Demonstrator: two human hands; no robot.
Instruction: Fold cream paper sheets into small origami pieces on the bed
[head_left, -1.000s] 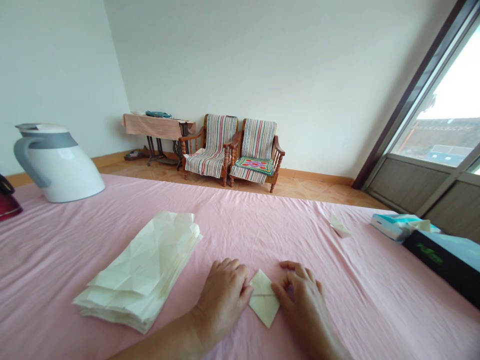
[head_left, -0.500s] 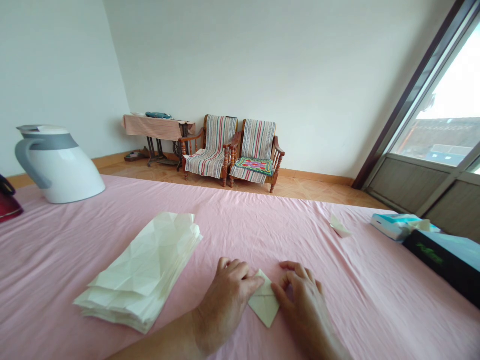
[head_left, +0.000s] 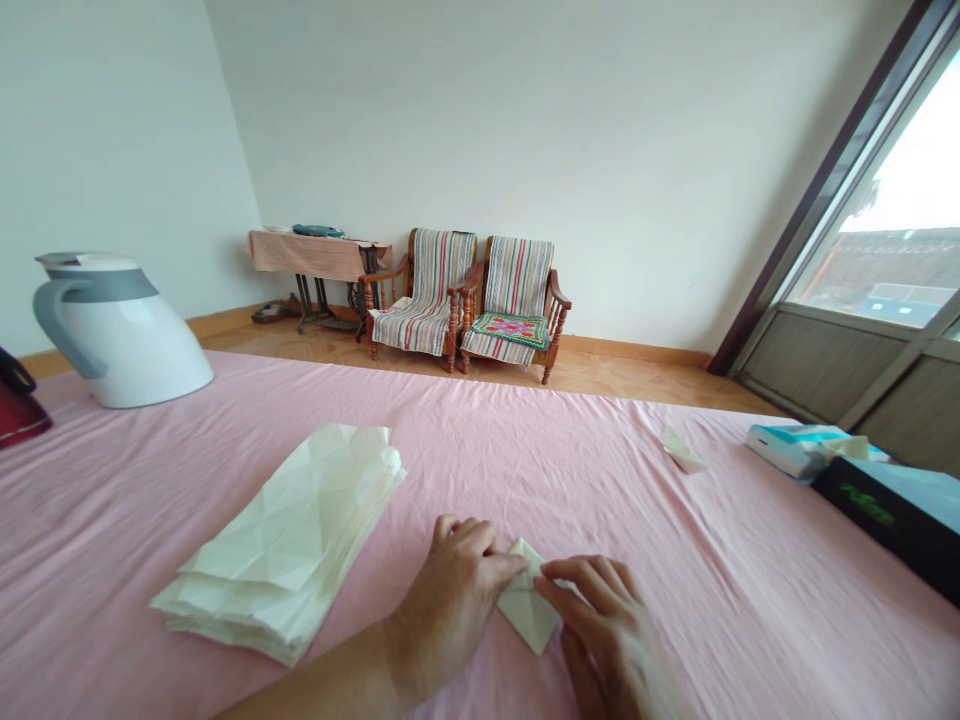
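A small pale folded paper [head_left: 531, 612], diamond-shaped, lies on the pink cloth between my hands. My left hand [head_left: 456, 590] is closed at its left side, the thumb pressed on the upper part and the other fingers curled. At the right edge, my right hand [head_left: 609, 620] pinches the paper, index finger and thumb close together over a crease. Its fingertips cover part of that edge. To the left lies a thick stack of creased pale paper sheets [head_left: 292, 530], which neither hand touches.
A small folded paper piece [head_left: 684, 455] sits farther right on the cloth [head_left: 480, 440]. Beyond it are a tissue pack [head_left: 791, 450] and a black box [head_left: 870, 510]. A white jug [head_left: 135, 335] and a red object [head_left: 19, 405] stand at the left. Two chairs [head_left: 427, 290] are behind.
My right hand has shifted slightly, its fingers coming in from the right onto the paper's edge. My left hand holds its place. The view has moved very little.
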